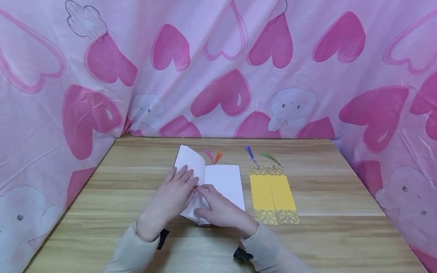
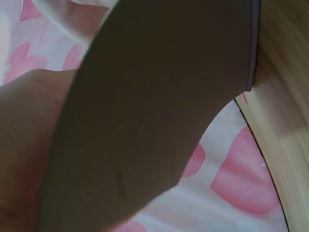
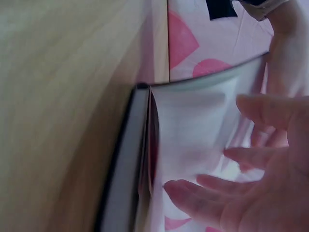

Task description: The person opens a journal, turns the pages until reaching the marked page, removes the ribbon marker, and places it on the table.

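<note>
A notebook (image 1: 225,180) lies open on the table, its left cover and pages tilted up off the tabletop. My left hand (image 1: 174,197) rests on the raised left page with its fingers stretched out. Beside it, my right hand (image 1: 218,208) reaches over the fold, index fingertip right by the left thumb. In the right wrist view, the spread fingers (image 3: 193,198) lie along the white page (image 3: 193,116). A thin reddish edge (image 3: 155,135) shows between the pages. Pink (image 1: 208,154) and orange (image 1: 217,157) tassels stick out past the notebook's far edge. The cover's dark outside (image 2: 145,106) fills the left wrist view.
Two yellow bookmarks (image 1: 261,193) with patterned ends lie side by side right of the notebook, with a blue tassel (image 1: 250,153) and a green tassel (image 1: 271,157) at their far ends. A pink heart-print curtain (image 1: 222,76) surrounds the wooden table (image 1: 327,182).
</note>
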{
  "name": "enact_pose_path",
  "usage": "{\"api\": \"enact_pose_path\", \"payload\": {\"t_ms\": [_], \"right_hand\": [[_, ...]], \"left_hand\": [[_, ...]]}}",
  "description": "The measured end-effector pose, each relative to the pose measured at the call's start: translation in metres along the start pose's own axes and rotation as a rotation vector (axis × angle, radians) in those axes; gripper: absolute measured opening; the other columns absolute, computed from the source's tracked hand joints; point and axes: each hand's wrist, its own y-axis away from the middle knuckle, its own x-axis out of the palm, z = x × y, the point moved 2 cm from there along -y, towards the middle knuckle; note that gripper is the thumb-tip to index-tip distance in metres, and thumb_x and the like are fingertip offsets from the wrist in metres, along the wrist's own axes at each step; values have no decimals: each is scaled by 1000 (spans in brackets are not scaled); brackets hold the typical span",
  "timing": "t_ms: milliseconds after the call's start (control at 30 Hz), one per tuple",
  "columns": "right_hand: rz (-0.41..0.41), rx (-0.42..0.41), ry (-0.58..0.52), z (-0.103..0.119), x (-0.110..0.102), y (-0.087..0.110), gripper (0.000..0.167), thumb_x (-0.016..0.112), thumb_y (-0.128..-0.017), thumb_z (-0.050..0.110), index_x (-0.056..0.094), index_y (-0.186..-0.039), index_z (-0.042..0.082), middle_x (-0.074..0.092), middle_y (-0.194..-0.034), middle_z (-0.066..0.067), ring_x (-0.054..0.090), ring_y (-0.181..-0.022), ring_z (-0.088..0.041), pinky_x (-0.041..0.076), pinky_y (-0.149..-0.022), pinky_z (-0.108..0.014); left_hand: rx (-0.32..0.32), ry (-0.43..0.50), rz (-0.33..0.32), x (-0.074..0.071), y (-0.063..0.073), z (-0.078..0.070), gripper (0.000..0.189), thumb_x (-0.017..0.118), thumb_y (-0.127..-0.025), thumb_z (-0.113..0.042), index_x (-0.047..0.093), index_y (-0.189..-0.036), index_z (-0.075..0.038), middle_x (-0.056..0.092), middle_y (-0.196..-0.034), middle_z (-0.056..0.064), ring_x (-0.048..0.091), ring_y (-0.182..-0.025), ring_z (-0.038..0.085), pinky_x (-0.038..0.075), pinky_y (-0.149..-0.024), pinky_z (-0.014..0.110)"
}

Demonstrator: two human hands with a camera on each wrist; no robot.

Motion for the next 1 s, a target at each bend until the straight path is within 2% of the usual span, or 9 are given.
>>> {"api": "enact_pose_path", "payload": {"t_ms": [267,400,567,833,1000], "right_hand": [[108,-48,93,-7,-16,11,59,65,-94,31,44,-147,19,47,-142,-3,46,-126,-14,41,-106,-38],[150,-38,160,-15,-22,17,60,67,-93,32,44,-147,21,46,-143,-2,44,-129,-16,41,-106,-40],[167,-3,213,-26,-29,25,69,76,-85,31,46,-146,19,42,-148,-8,37,-136,-23,38,-108,-44],[309,109,294,-45,-36,34,98,89,-70,37,37,-152,23,16,-162,-10,9,-148,-33,13,-116,-56],[323,127,350,-52,-37,33,104,89,-70,37,30,-155,23,13,-162,-10,8,-148,-35,9,-115,-60]], "left_hand": [[-83,-52,155,4,4,2,34,71,-89,-22,67,-119,-8,60,-127,17,48,-127,39,28,-108,62],[-116,-61,212,4,5,3,39,70,-90,-25,65,-124,-7,59,-130,17,47,-129,38,27,-110,61],[-134,-55,234,5,5,5,40,69,-91,-26,64,-126,-8,58,-131,16,45,-130,38,26,-110,60],[-152,-40,245,6,5,6,40,68,-91,-26,64,-127,-8,57,-132,15,44,-131,38,26,-111,60],[-162,-30,255,5,5,6,41,69,-92,-26,63,-128,-8,57,-133,16,44,-131,38,26,-111,60]]}}
